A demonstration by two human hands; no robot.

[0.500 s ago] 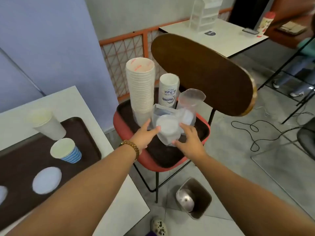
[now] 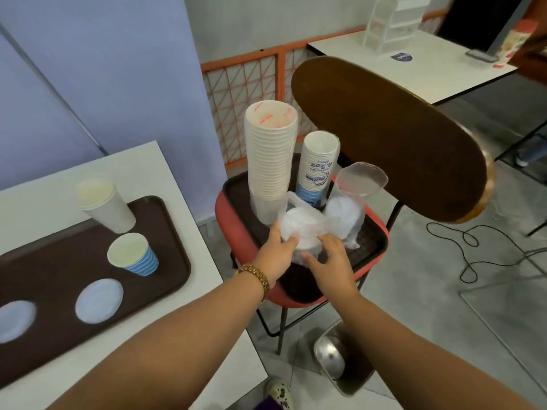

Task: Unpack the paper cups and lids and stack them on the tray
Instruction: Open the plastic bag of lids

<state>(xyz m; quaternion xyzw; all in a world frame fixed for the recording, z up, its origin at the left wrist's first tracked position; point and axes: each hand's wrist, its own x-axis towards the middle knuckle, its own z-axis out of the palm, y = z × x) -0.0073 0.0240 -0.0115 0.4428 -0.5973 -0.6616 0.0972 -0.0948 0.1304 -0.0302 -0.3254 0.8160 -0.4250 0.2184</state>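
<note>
On the chair seat lies a clear plastic bag of white lids (image 2: 299,224). My left hand (image 2: 276,251) grips its left side and my right hand (image 2: 331,258) holds its front with curled fingers. Behind it stand a tall stack of white paper cups (image 2: 270,152), a wrapped sleeve of blue-printed cups (image 2: 318,170) and a second open bag of lids (image 2: 346,213). The brown tray (image 2: 165,270) on the white table at left carries a white cup (image 2: 102,205), a blue striped cup (image 2: 133,254) and two white lids (image 2: 99,300), one (image 2: 14,321) at the left edge.
The chair has a red seat edge (image 2: 228,229) and a large wooden backrest (image 2: 390,143) overhanging the bags. A metal bin (image 2: 340,365) stands on the floor below, a black cable (image 2: 473,253) lies at right. Another white table (image 2: 429,63) with a clear organiser stands behind.
Both hands have closed in on the bag of lids; my right hand slid lower onto its front and the bag is more crumpled.
</note>
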